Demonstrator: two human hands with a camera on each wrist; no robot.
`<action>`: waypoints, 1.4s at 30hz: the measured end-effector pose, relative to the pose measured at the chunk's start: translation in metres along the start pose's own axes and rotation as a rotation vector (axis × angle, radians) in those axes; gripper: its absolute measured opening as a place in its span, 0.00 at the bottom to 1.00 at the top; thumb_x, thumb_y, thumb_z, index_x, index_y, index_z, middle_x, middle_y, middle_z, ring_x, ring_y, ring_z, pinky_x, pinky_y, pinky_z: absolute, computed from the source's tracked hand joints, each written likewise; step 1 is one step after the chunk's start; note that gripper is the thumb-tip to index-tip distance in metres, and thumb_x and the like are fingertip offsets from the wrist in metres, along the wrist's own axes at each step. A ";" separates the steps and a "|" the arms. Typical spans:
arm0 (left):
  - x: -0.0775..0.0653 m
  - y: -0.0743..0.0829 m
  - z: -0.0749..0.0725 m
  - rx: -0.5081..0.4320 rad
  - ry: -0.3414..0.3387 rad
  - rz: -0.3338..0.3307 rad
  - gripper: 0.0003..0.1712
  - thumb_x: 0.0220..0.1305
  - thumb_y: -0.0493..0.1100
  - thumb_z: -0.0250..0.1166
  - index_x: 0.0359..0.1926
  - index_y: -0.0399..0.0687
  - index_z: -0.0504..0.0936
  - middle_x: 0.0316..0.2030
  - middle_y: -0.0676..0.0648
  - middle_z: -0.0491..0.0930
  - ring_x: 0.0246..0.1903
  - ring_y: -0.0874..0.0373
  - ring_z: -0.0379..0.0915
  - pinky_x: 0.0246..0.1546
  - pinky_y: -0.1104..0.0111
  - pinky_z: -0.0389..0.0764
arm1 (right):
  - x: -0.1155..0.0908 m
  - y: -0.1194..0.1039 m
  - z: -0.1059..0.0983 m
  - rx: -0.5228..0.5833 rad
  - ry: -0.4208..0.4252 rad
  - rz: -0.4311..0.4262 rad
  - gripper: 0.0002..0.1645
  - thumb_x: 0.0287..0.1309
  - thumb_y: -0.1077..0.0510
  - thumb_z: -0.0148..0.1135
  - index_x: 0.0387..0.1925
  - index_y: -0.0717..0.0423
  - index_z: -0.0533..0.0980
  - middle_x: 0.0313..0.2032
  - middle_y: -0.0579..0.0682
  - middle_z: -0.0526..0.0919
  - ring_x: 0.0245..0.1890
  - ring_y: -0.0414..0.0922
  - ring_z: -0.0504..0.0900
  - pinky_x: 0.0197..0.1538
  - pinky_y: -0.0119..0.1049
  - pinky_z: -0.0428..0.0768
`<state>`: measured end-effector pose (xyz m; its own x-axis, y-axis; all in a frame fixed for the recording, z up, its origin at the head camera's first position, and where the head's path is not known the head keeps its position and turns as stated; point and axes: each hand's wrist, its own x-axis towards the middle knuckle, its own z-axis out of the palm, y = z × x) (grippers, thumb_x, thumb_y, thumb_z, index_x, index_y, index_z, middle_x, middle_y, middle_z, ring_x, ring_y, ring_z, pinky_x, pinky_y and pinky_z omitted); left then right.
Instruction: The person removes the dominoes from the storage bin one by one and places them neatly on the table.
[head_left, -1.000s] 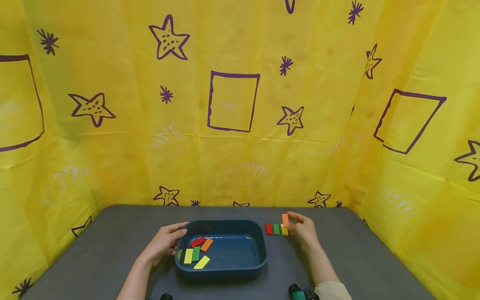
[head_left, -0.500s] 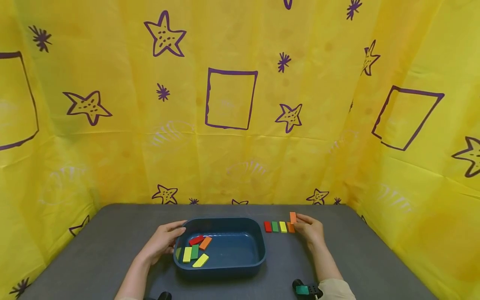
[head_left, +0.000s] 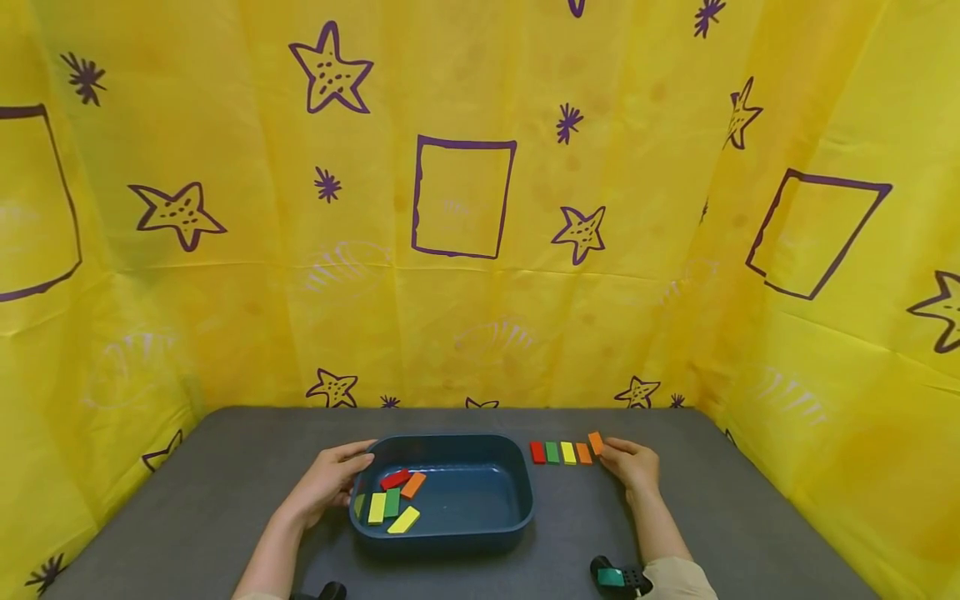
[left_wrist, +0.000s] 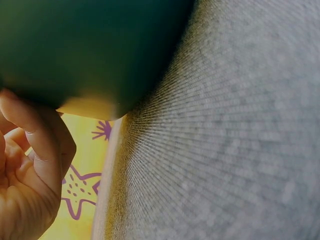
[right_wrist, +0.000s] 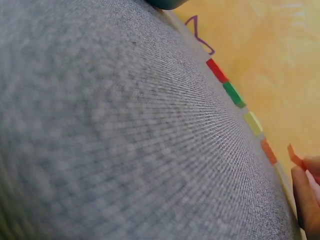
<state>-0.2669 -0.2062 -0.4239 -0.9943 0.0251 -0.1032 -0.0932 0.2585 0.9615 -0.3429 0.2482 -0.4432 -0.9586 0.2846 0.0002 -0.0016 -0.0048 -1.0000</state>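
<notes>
My right hand (head_left: 632,467) pinches an orange block (head_left: 596,442) by its near end, tilted beside the right end of a row. In the right wrist view this held orange block (right_wrist: 296,156) is raised off the table between thumb and finger. The row holds a red block (head_left: 537,452), a green block (head_left: 552,452), a yellow block (head_left: 567,452) and another orange block (head_left: 583,452). My left hand (head_left: 326,483) grips the left end of a dark blue tub (head_left: 450,537). Up close, the left wrist view shows its curled fingers (left_wrist: 37,135) against the tub.
Inside the tub, at its left, lie a red block (head_left: 395,479), an orange one (head_left: 412,485), a green one (head_left: 392,502) and two yellow ones. A grey table (head_left: 720,500) carries everything. Yellow patterned cloth (head_left: 465,333) hangs behind and at both sides.
My right hand has moved right with the orange block, past the row's end, and lowered it. The row's orange block, earlier partly covered, now shows fully. The left hand keeps its grip.
</notes>
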 end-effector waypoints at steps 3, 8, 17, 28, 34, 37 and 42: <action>0.001 0.000 0.000 0.002 0.001 0.001 0.32 0.74 0.48 0.55 0.71 0.36 0.64 0.46 0.38 0.81 0.28 0.56 0.78 0.23 0.71 0.79 | -0.001 0.000 -0.001 -0.014 0.015 0.015 0.27 0.57 0.74 0.60 0.58 0.82 0.70 0.57 0.79 0.71 0.26 0.31 0.83 0.36 0.24 0.84; -0.001 0.003 0.000 -0.008 0.002 -0.005 0.31 0.73 0.47 0.55 0.71 0.37 0.65 0.48 0.39 0.81 0.29 0.56 0.79 0.24 0.72 0.79 | -0.001 0.001 -0.001 -0.061 0.045 0.014 0.25 0.56 0.74 0.62 0.56 0.82 0.72 0.55 0.78 0.74 0.25 0.32 0.84 0.34 0.25 0.84; -0.002 0.003 0.000 -0.004 -0.016 -0.005 0.32 0.74 0.48 0.55 0.71 0.37 0.64 0.48 0.39 0.82 0.29 0.56 0.79 0.24 0.72 0.79 | -0.002 0.001 0.000 -0.091 0.116 0.028 0.23 0.53 0.75 0.63 0.53 0.82 0.74 0.55 0.81 0.72 0.24 0.35 0.84 0.32 0.28 0.85; -0.001 0.002 -0.001 -0.001 -0.019 0.003 0.32 0.74 0.48 0.54 0.72 0.36 0.63 0.46 0.41 0.82 0.28 0.57 0.77 0.23 0.72 0.78 | 0.002 0.004 -0.001 -0.158 0.147 0.033 0.19 0.54 0.74 0.65 0.48 0.80 0.78 0.55 0.82 0.70 0.22 0.33 0.83 0.29 0.26 0.83; -0.002 0.004 -0.001 -0.007 -0.022 -0.001 0.31 0.74 0.47 0.54 0.72 0.38 0.64 0.41 0.43 0.83 0.25 0.60 0.75 0.22 0.74 0.77 | 0.002 0.004 -0.002 -0.222 0.159 0.034 0.18 0.52 0.71 0.67 0.45 0.78 0.80 0.52 0.81 0.72 0.20 0.33 0.82 0.28 0.27 0.83; -0.001 0.004 -0.002 -0.008 -0.032 0.007 0.31 0.74 0.47 0.54 0.72 0.38 0.64 0.38 0.45 0.83 0.24 0.61 0.73 0.22 0.75 0.76 | 0.002 0.003 -0.002 -0.248 0.159 0.035 0.18 0.51 0.71 0.67 0.45 0.78 0.80 0.52 0.81 0.73 0.19 0.32 0.82 0.27 0.27 0.83; -0.001 0.004 -0.001 -0.004 -0.027 0.008 0.31 0.73 0.48 0.55 0.72 0.38 0.64 0.37 0.45 0.82 0.24 0.61 0.74 0.22 0.75 0.76 | 0.000 0.002 -0.002 -0.242 0.142 0.042 0.20 0.51 0.72 0.65 0.47 0.78 0.79 0.53 0.82 0.72 0.18 0.32 0.82 0.27 0.27 0.83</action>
<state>-0.2663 -0.2065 -0.4198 -0.9933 0.0535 -0.1028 -0.0860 0.2539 0.9634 -0.3427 0.2506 -0.4455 -0.9069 0.4206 -0.0253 0.1220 0.2046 -0.9712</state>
